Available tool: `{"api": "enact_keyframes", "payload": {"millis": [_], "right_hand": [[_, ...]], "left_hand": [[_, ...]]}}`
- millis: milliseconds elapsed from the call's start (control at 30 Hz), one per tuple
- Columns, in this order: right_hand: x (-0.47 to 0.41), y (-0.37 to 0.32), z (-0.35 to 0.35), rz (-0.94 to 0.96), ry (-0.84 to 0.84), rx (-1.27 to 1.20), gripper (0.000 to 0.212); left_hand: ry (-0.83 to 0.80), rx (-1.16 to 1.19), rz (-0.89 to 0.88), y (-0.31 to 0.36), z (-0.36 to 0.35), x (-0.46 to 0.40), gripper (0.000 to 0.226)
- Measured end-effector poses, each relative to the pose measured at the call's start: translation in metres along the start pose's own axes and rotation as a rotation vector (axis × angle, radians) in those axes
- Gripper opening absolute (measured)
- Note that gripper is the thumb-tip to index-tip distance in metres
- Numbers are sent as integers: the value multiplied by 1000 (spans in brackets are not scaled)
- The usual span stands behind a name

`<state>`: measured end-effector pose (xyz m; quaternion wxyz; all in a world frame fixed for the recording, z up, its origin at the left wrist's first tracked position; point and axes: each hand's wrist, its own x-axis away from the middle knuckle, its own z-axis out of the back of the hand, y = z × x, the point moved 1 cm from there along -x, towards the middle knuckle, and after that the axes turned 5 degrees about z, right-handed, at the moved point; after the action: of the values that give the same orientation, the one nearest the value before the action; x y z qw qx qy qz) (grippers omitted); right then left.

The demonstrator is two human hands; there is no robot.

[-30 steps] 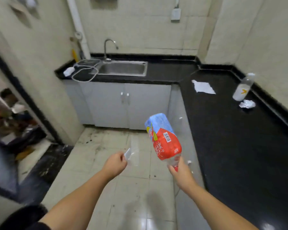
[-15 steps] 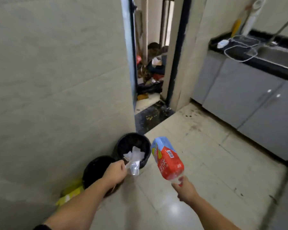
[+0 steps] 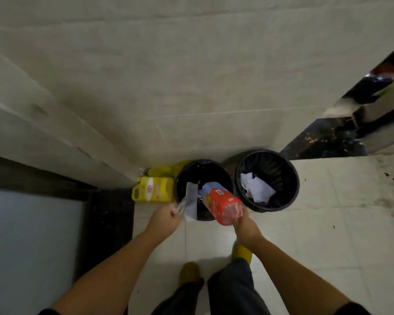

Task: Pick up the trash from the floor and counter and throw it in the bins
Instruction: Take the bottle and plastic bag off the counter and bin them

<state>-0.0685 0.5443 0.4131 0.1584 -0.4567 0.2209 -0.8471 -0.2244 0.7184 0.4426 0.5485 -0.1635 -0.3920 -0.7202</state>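
Two round black bins stand against the tiled wall. Over the left bin (image 3: 187,171) my right hand (image 3: 245,228) grips a plastic bottle (image 3: 223,205) with a red and blue label by its neck, its base tilted over the bin's mouth. My left hand (image 3: 163,220) pinches a clear plastic wrapper (image 3: 190,201) that hangs over the same bin's near rim. The right bin (image 3: 289,178) has crumpled white paper (image 3: 255,187) inside.
A yellow jug (image 3: 151,189) lies on the floor left of the bins, in the wall corner. A dark threshold strip (image 3: 323,142) runs at the upper right. My feet in yellow shoes (image 3: 189,271) stand on the pale floor tiles just behind the bins.
The view swung from the kitchen counter to straight down over the bins. Both hands carried the bottle and the wrapper over the left bin's mouth.
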Motion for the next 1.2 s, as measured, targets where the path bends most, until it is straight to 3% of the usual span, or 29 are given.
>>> {"api": "enact_keyframes", "payload": {"millis": [67,100,133,200,267,367,500,633,800,1000,1200], "right_hand": [[-56,5,-16,86,62,-8,54],[-79,9,-22,97,189,-19,57],[-93,4,-29,-58,81,-84,61],[-130,16,-53,9,-35,200,49],[-164,22,-70,9,-85,278,48],[-197,34,-98,17,-88,337,57],[-224,59,-131,16,-165,478,84],[-220,71,-140,149,-260,721,79],[-212,74,-102,189,-296,632,54],[-223,116,-6,145,-74,624,60],[-253,199,38,145,-230,802,50]], "left_hand": [[21,66,95,-9,-24,-22,38],[33,113,130,-10,-37,-35,34],[42,158,157,-10,-49,-47,29],[62,220,190,-9,-72,-69,22],[72,248,188,-9,-91,-89,29],[86,283,192,-12,-111,-115,31],[111,307,193,-20,-128,-143,29],[100,295,189,-16,-132,-154,35],[63,263,148,27,-130,-154,33],[9,207,-32,122,-152,-167,39],[-39,30,-250,207,-242,-205,32]]}}
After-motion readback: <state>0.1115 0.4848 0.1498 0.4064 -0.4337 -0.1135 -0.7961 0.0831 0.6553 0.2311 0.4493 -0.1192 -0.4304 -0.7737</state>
